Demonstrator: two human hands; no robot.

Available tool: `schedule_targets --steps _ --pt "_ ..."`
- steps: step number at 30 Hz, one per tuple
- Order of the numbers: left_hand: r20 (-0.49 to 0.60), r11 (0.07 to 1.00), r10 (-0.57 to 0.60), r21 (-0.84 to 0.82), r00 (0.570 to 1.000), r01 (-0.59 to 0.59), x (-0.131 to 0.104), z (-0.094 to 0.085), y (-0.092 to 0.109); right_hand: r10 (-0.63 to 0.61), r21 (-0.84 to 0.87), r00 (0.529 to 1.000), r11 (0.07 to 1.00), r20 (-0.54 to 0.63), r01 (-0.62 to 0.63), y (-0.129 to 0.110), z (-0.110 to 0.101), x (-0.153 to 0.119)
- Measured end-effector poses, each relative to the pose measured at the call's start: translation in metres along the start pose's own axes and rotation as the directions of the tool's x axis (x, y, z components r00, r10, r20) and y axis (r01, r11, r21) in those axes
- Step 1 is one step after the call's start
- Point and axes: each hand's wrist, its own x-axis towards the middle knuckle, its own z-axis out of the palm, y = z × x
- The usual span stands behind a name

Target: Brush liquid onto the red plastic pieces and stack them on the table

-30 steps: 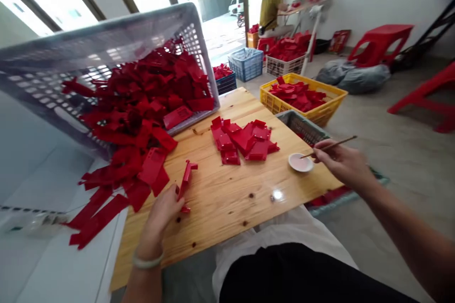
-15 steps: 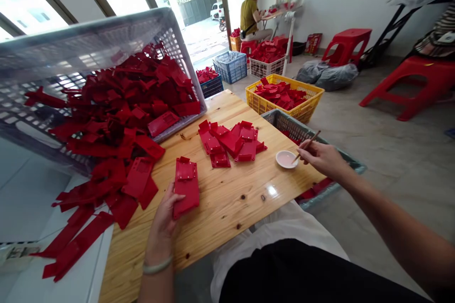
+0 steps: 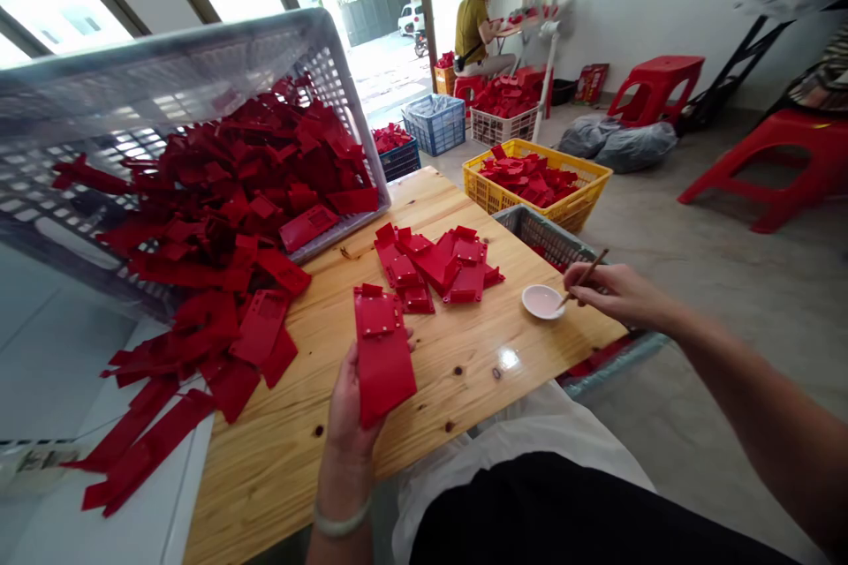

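My left hand (image 3: pixel 351 402) holds a flat red plastic part (image 3: pixel 385 371) with a raised piece near its top, fingers wrapped behind it above the wooden table. In my right hand (image 3: pixel 613 291) a thin wooden stick (image 3: pixel 588 274) is pinched, its lower tip at the rim of a small white dish (image 3: pixel 541 302). The dish holds a pale pinkish content. Between the two hands, farther back, lies a small pile of similar red parts (image 3: pixel 441 265) on the wooden table (image 3: pixel 464 424).
A tipped crate (image 3: pixel 337 62) at the left spills many red parts onto the table. Beyond the right edge stand a grey-green crate (image 3: pixel 523 221) and a yellow crate (image 3: pixel 586 194) with red parts. A person (image 3: pixel 473 26) sits at a far table; red stools (image 3: pixel 655 75) stand right.
My left hand has moved right and lifted the red plastic part toward me, turning it slightly. My right hand and the stick have shifted a little, with the tip now at the dish's rim.
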Motion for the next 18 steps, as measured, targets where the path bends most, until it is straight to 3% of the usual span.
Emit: schedule_targets --steps 5,7,11,14,18 --pt "0.035 0.999 -0.02 0.048 0.999 0.018 -0.027 0.018 -0.022 -0.089 0.111 0.98 0.988 -0.179 0.11 -0.007 0.006 -0.007" --pt "0.032 0.998 -0.003 0.065 0.999 0.001 -0.035 0.027 -0.03 -0.098 0.186 0.957 0.971 -0.273 0.152 -0.029 0.013 -0.016" --pt "-0.003 0.993 0.017 0.113 1.0 -0.017 -0.047 0.047 -0.045 -0.089 0.292 0.926 0.934 -0.366 0.205 -0.1 0.036 -0.044" --pt "-0.027 0.988 0.089 0.128 0.996 -0.085 -0.05 0.059 -0.054 -0.276 0.272 0.896 0.885 -0.349 0.378 -0.144 0.057 -0.054" --pt "-0.019 0.976 0.137 0.175 0.99 -0.132 -0.052 0.065 -0.06 -0.459 0.196 0.826 0.822 -0.326 0.534 -0.167 0.076 -0.05"
